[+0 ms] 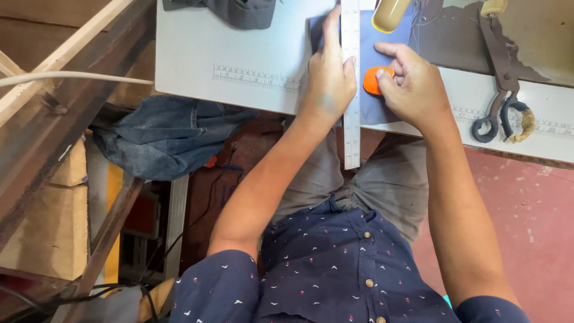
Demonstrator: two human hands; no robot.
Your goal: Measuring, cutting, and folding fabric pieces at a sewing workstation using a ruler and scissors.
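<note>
Left hand [327, 78] flat, pinned ruler [351, 90] on cloth [373, 101] | right hand [412, 87] pinched orange chalk [375, 81] | I judged: press firmly, keep chalk tight against edge.

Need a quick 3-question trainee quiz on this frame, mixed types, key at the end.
1. True or false: the left hand presses the ruler flat onto the blue fabric.
2. The right hand pinches which thing? A) orange chalk B) scissors C) grey cloth
3. Fill in: the scissors lie on the table to the ____ of the right hand.

Key: 1 true; 2 A; 3 right.
</note>
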